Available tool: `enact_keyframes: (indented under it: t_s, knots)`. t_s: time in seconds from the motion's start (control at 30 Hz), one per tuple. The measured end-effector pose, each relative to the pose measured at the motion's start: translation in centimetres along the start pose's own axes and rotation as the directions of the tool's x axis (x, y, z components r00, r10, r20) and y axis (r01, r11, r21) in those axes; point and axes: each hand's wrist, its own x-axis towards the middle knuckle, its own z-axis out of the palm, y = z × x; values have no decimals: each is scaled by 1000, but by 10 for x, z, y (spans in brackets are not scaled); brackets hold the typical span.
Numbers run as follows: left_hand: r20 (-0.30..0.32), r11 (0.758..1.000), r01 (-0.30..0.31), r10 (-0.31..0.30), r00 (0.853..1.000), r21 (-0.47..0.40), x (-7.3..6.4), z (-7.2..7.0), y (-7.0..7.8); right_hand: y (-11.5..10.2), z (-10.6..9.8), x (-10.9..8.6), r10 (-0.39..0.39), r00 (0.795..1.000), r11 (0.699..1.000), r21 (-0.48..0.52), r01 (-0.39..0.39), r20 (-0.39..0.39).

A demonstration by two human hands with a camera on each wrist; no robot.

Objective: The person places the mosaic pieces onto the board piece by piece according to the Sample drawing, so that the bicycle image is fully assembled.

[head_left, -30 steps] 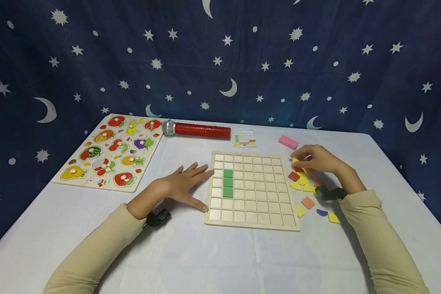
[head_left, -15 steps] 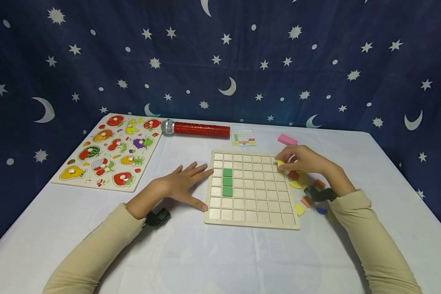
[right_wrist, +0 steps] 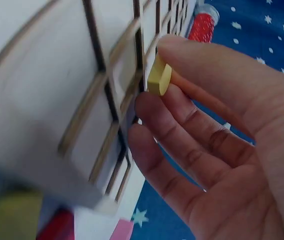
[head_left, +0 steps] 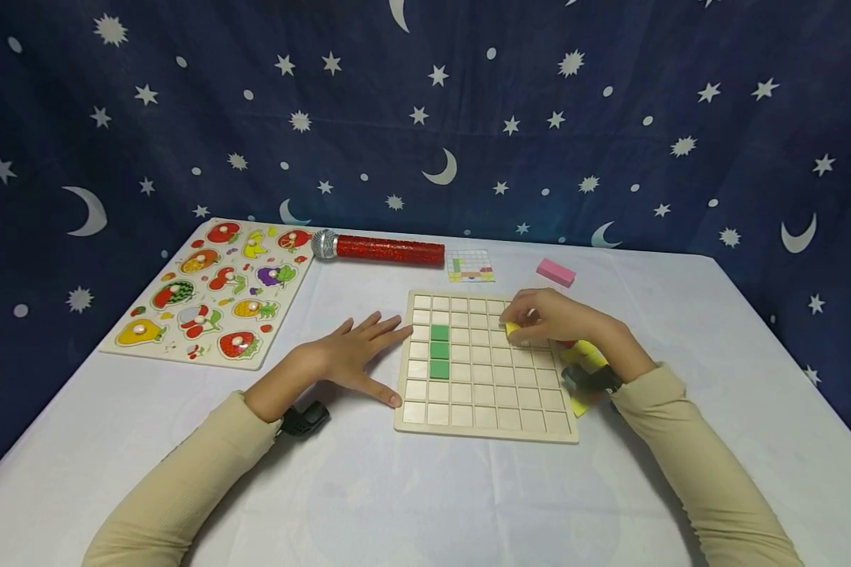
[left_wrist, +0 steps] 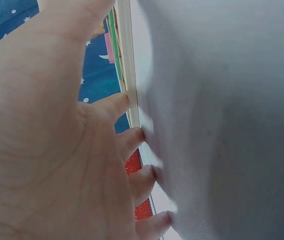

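A pale wooden grid board [head_left: 461, 394] lies on the table, with three green square tiles [head_left: 440, 350] in a column near its left side. My right hand [head_left: 556, 315] is over the board's upper right part, pinching a small yellow tile [right_wrist: 158, 77] between thumb and fingers. In the right wrist view the tile is close to the grid lines. My left hand [head_left: 358, 358] rests on the table with fingers spread. Its thumb and index finger are at the board's left edge, and the left wrist view shows the fingertips [left_wrist: 122, 100] along that edge.
Yellow pieces [head_left: 589, 354] lie right of the board, partly hidden by my right arm. A pink block [head_left: 556, 272], a small pattern card [head_left: 470, 266] and a red microphone [head_left: 390, 250] lie behind. A fruit puzzle board [head_left: 216, 295] is at the left.
My right hand has moved left from the loose pieces to over the board, carrying the yellow tile. The left hand has stayed in place.
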Motion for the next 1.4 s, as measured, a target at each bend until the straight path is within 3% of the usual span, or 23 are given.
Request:
enact_keyframes:
  t_s: [0.47,0.73,1.07,1.4]
  knots:
    - [3,1000,7,-7,1000,8,0,-1,-1,-32,16,29,-148,983,989,17,147,105]
    - [11,1000,15,-15,1000,6,1,0,-1,-39,24,43,-209,973,977,-6,211,97]
    - [10,1000,12,-12,1000,13,1,-1,-1,-41,28,48,-115,991,992,-35,117,67]
    - [11,1000,6,-6,1000,-2,0,-1,-1,-45,31,48,-111,991,992,-46,115,70]
